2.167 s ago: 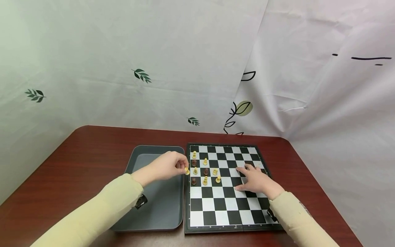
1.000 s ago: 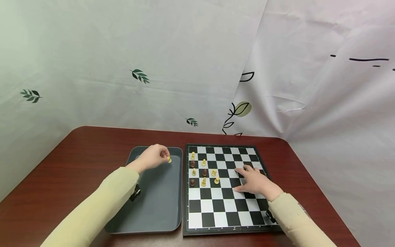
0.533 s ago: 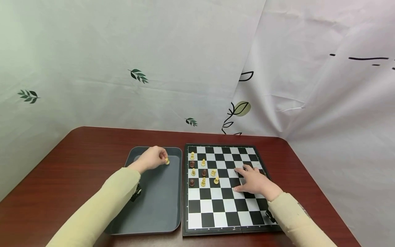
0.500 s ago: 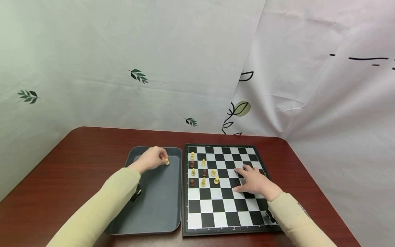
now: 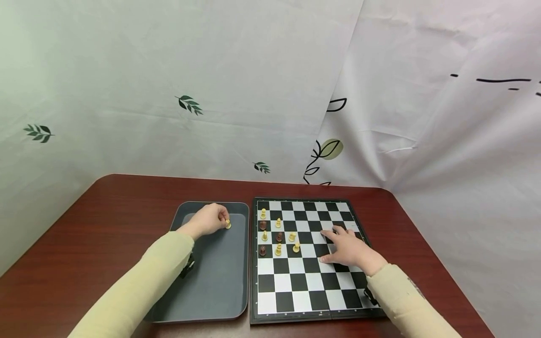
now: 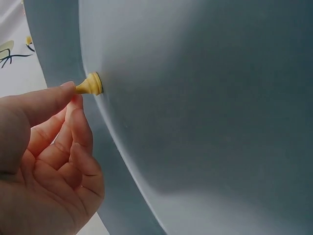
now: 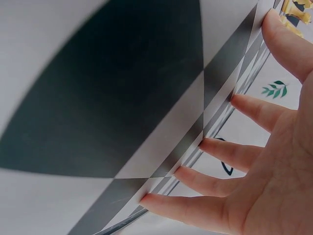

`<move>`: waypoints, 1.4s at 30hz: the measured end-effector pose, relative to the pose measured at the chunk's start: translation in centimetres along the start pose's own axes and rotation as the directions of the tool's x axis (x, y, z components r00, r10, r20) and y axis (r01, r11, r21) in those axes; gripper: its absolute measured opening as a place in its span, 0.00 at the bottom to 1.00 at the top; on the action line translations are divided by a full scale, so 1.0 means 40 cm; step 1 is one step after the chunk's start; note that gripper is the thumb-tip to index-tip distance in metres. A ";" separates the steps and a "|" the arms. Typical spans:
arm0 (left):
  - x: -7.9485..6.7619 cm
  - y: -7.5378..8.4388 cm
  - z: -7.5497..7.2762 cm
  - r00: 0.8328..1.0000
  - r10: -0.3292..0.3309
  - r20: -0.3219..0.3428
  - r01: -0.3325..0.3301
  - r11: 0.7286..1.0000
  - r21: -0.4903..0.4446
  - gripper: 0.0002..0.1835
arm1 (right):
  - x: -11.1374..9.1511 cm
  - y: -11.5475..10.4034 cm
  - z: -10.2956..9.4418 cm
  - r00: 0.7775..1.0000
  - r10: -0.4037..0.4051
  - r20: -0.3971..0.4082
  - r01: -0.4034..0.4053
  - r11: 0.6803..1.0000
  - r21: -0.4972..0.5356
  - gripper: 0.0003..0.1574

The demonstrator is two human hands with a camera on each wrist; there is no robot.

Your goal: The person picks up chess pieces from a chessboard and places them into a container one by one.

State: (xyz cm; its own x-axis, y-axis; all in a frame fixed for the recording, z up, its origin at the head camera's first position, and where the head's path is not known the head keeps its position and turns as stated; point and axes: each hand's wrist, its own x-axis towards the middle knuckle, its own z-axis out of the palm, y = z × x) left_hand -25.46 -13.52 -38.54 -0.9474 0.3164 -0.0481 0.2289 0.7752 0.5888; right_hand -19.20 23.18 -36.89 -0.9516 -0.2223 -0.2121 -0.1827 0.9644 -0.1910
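Between thumb and fingertips, my left hand (image 5: 206,219) pinches a pale yellow chess piece (image 5: 228,225) over the far part of the grey tray (image 5: 213,286). In the left wrist view the round base of this chess piece (image 6: 93,84) points at the tray floor, close to it; its top is hidden by the fingers. My right hand (image 5: 351,249) rests with spread fingers on the right side of the black-and-white chessboard (image 5: 302,298), fingertips at the squares, holding nothing.
Yellow chess pieces (image 5: 278,249) and a few dark brown ones (image 5: 263,250) stand on the board's left columns. One yellow piece (image 5: 292,237) looks different in outline. Tray and board lie side by side on a reddish-brown table (image 5: 127,216), with a patterned white cloth (image 5: 253,94) behind.
My left hand has carried the yellow chess piece from the board's left edge leftward over the tray, then slightly down. The right hand has kept its place on the board.
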 end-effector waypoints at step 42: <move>-0.019 0.022 -0.049 1.000 0.011 -0.002 -0.011 1.000 -0.022 0.11 | 0.003 0.003 0.002 1.000 0.002 -0.001 -0.002 1.000 0.002 0.45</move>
State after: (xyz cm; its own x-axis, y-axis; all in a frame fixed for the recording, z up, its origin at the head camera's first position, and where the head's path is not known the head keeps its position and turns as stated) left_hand -24.96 -14.14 -36.40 -0.9454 0.3233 -0.0400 0.2341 0.7595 0.6069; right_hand -19.30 23.26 -37.02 -0.9521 -0.2206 -0.2119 -0.1807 0.9646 -0.1923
